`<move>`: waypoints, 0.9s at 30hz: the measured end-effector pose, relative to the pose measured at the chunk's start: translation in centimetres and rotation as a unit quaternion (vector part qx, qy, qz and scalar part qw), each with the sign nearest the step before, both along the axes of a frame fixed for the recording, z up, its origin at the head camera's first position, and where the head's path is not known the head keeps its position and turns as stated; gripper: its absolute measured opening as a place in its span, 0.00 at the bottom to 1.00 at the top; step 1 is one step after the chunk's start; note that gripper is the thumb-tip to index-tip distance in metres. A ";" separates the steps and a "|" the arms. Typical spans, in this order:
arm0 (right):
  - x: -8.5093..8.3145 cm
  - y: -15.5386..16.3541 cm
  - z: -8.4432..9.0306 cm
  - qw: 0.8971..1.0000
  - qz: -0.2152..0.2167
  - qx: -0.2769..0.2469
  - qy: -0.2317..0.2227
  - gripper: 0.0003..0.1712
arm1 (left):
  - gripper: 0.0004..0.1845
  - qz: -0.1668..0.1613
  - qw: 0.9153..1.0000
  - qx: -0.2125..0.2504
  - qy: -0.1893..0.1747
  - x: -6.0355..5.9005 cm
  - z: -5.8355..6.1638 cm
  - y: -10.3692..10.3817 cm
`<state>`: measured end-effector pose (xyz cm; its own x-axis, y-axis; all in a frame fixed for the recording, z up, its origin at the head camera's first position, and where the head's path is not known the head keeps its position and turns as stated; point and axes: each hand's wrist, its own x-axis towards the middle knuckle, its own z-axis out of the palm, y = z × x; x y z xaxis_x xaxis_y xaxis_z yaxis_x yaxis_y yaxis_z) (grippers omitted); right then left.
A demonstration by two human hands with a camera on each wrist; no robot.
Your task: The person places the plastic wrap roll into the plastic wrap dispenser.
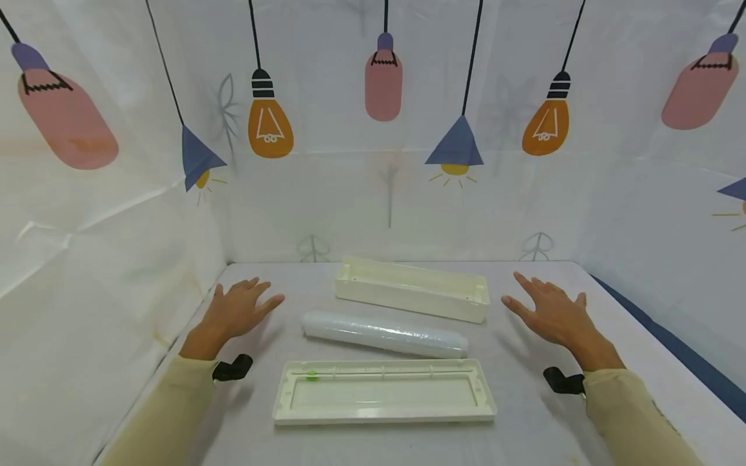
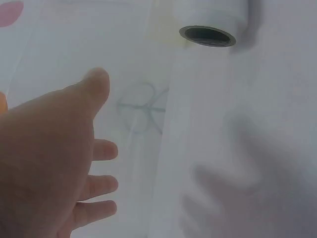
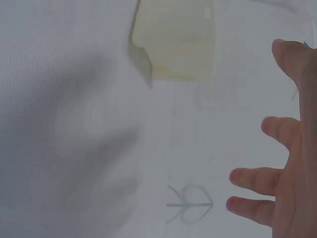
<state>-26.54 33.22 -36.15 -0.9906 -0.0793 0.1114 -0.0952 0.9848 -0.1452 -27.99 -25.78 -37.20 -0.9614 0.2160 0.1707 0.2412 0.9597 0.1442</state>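
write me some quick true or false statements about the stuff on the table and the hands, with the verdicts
1. The plastic wrap roll lies between the cream box and the cream lid. True.
2. The lid covers the box. False: the lid lies apart from it, and the box is open.
3. The left hand and the right hand hold nothing. True.
4. The right hand is inside the box. False: it is beside the box, apart from it.
5. The green piece on the lid is near the lid's right end in the head view. False: it is near the left end.
6. The left wrist view shows a hollow end on the roll. True.
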 end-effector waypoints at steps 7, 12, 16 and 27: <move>-0.2 -0.7 -0.6 0.999 0.006 -0.034 -0.016 0.52 | 0.33 -0.025 0.997 0.069 -0.004 -0.6 -1.1 0.1; -0.5 -1.0 -1.3 0.996 0.017 -0.087 -0.033 0.47 | 0.32 -0.033 0.989 0.136 -0.044 -1.6 -1.4 0.7; -0.9 -1.2 -2.0 0.989 0.026 -0.140 -0.036 0.40 | 0.31 -0.052 0.976 0.197 -0.073 -2.6 -1.3 1.8; -1.7 -2.0 -3.1 0.940 0.007 -0.334 -0.077 0.38 | 0.30 -0.053 0.919 0.346 -0.181 -5.7 -0.7 5.4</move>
